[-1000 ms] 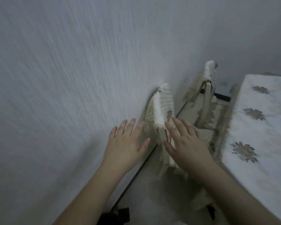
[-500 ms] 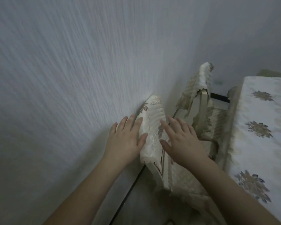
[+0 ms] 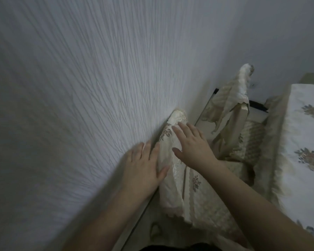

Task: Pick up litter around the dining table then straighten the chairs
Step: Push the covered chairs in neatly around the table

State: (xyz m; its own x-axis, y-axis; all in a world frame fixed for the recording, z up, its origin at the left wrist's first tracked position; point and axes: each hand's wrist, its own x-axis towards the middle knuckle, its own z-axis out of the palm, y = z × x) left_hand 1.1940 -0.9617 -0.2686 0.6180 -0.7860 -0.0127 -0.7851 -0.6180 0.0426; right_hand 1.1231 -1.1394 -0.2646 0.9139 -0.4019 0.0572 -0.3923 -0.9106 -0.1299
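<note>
A near chair (image 3: 168, 160) with a cream, flower-patterned cover stands with its back against the wall. My left hand (image 3: 143, 165) lies with straight fingers on the wall side of the chair's back. My right hand (image 3: 192, 144) rests with spread fingers on the top of the same back. A second covered chair (image 3: 232, 105) stands further away, beside the dining table (image 3: 301, 145), which carries a white cloth with flower prints. No litter is visible.
A textured white wall (image 3: 80, 87) fills the left and upper part of the view, close to the chairs. The gap between wall and table is narrow. A dark baseboard strip (image 3: 257, 104) runs along the far wall.
The view has moved closer to the near chair. Both hands have come onto its back, the left at the wall side and the right further up to the top.
</note>
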